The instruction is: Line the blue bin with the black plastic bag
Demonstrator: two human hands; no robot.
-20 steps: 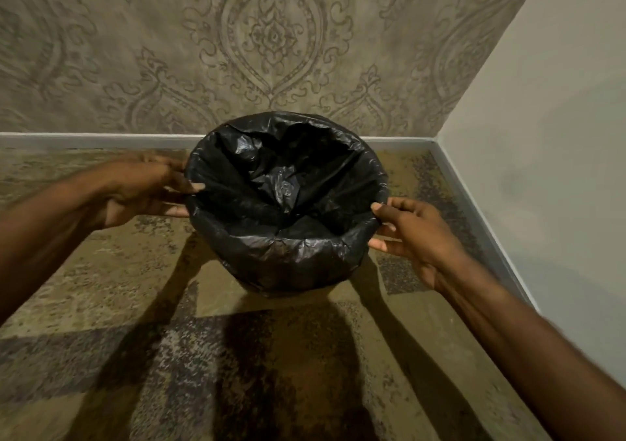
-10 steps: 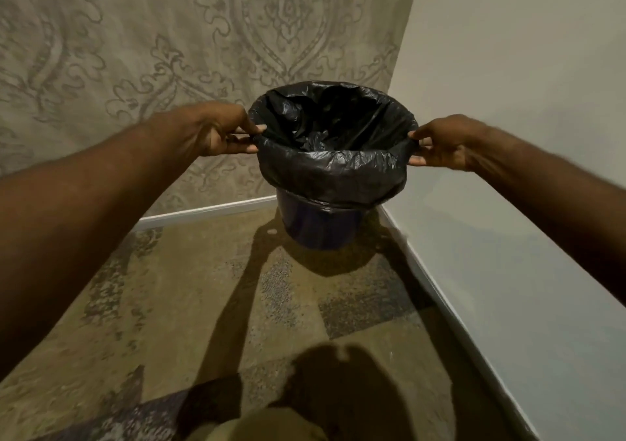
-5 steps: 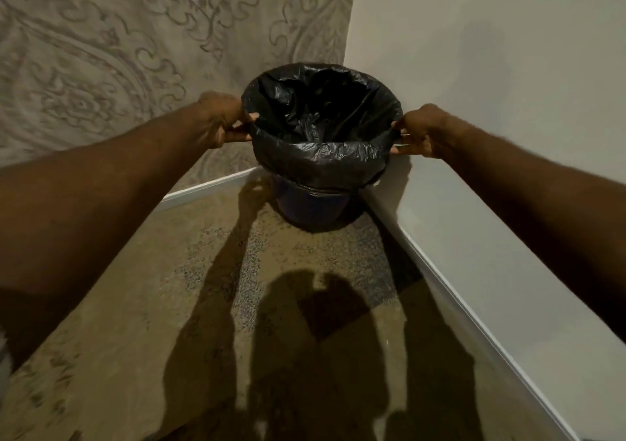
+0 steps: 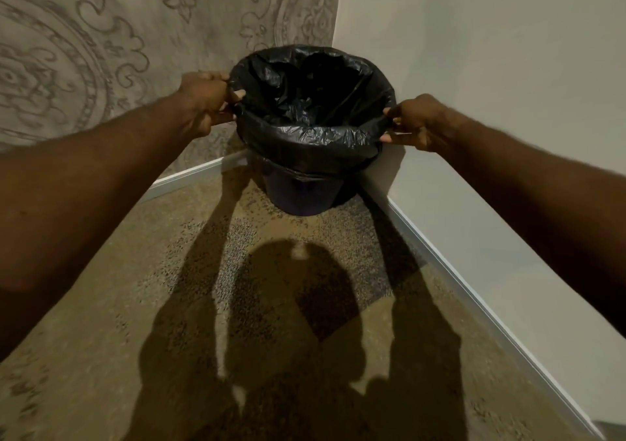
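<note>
The blue bin stands on the carpeted floor in the far corner of the room, where the patterned wall on the left meets the plain wall on the right, and the black plastic bag is already inside it with its mouth turned out over the rim. The folded-over collar hangs part of the way down the outside, so only the lower band of the blue bin shows beneath it. The left hand grips the bag's edge at the left side of the rim, fingers closed on the plastic, and the right hand pinches the edge at the opposite, right side. Holding two opposite points like this looks meant to stretch the opening evenly, so that the collar sits level all round and does not slip back into the bin; it would also serve to steady the bin while it sits in the corner. The inside of the bag is dark and crumpled, and I cannot tell whether it reaches the bottom. Judging by the fit, the lining seems nearly done, with only smoothing left. No brand, label or writing can be read on the bag, the bin or the walls.
</note>
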